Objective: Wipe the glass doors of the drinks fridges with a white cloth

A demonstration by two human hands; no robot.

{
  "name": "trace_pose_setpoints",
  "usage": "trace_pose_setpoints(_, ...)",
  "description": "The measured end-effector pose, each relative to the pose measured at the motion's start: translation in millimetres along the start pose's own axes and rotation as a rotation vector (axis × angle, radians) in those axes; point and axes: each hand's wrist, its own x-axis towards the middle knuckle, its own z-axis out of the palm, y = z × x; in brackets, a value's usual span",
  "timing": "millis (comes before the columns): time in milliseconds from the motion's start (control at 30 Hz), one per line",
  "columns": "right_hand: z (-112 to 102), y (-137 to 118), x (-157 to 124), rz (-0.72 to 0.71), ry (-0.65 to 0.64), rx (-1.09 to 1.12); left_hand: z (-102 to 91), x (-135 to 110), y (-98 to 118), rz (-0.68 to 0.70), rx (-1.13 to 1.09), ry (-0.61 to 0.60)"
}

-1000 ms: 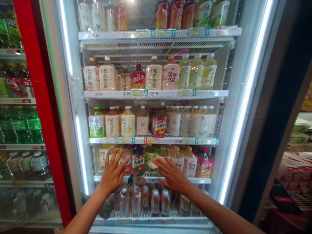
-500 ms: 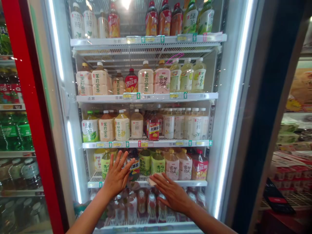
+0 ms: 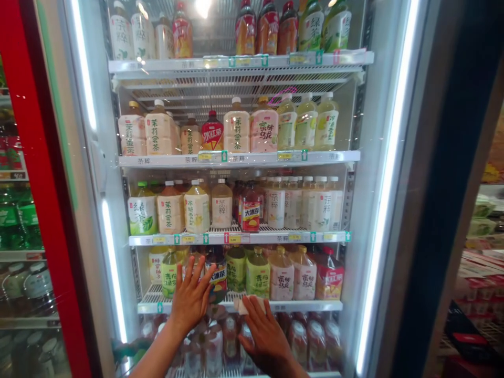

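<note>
My left hand (image 3: 191, 299) rests with fingers spread on what looks like the clear glass door of a drinks cooler. To its right, my right hand (image 3: 263, 332) lies nearly flat, its fingers over a small pale cloth (image 3: 239, 305) pressed against the glass. Part of the cloth is hidden under the fingers; whether it is paper or fabric, I cannot tell. Behind the glass, near my left fingertips, stand a green-labelled bottle (image 3: 170, 274) and a dark tea bottle (image 3: 217, 270).
Bottled teas line several white shelves (image 3: 240, 239) inside the cooler. Bright light strips (image 3: 388, 173) run up both sides. A red door frame (image 3: 43, 210) borders another cooler at left. At right, past a dark frame (image 3: 429, 210), stacked packages (image 3: 486, 273) show.
My right hand has moved left and slightly down with the cloth, its fingers now pointing more upward. My left hand stays spread in nearly the same place. The view has shifted slightly.
</note>
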Motion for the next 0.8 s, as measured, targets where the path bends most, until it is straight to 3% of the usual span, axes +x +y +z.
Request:
trace_pose_setpoints(67, 1, -6, 10, 0.015, 0.025, 0.002, 3.0, -2, 2, -0.016, 0.005, 0.014)
trace_pose_setpoints(233, -35, 13, 127, 0.217, 0.128, 0.026, 6.8, -3, 4, -0.016, -0.008, 0.055)
trace_pose_setpoints(300, -38, 13, 150, 0.287, 0.176, 0.037, 7.6, -4, 4, -0.013, -0.003, 0.060)
trace_pose_setpoints(367, -29, 3, 139, 0.315, 0.187, 0.032, 8.4, -4, 3, -0.013, 0.004, 0.062)
trace_pose_setpoints(533, 12, -43, 33, 0.260, 0.189, -0.040, 9.2, -6, 3, -0.019, 0.005, 0.070)
trace_pose_setpoints(600, 22, -53, 6, 0.216, 0.173, -0.040, 8.7, -6, 3, -0.017, -0.003, 0.066)
trace_pose_setpoints(700, 23, -52, 10, 0.213, 0.149, -0.038, 7.4, -5, 4, -0.002, -0.022, 0.072)
trace_pose_setpoints(800, 6, -33, 63, 0.294, 0.162, -0.061, 7.1, -4, 5, -0.007, -0.042, 0.097)
